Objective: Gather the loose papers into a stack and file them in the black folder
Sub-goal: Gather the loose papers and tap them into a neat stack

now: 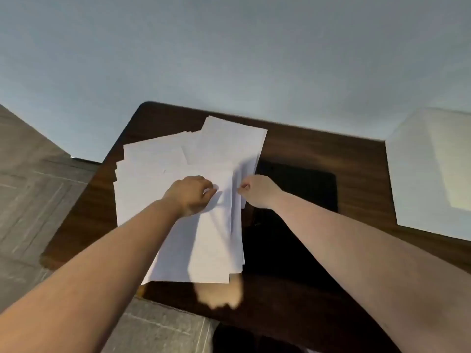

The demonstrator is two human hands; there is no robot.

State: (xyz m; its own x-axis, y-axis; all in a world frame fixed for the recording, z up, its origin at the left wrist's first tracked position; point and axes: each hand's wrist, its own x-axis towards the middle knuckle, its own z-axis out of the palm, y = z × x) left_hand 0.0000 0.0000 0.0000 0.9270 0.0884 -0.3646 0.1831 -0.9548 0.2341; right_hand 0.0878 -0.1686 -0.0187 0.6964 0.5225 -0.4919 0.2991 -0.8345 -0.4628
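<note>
Several loose white papers [158,171] lie fanned and overlapping on the left half of a dark wooden table [318,146]. My left hand [190,194] rests on top of the sheets near their middle, fingers curled against the paper. My right hand [257,191] pinches the right edge of the nearest sheets, which are lifted a little along that edge. A black folder [300,184] lies flat on the table just right of the papers, partly hidden by my right hand and forearm.
A white box-like object [430,171] stands at the table's right end. A pale wall rises behind the table. Grey tiled floor [33,194] shows to the left and below the table's near edge.
</note>
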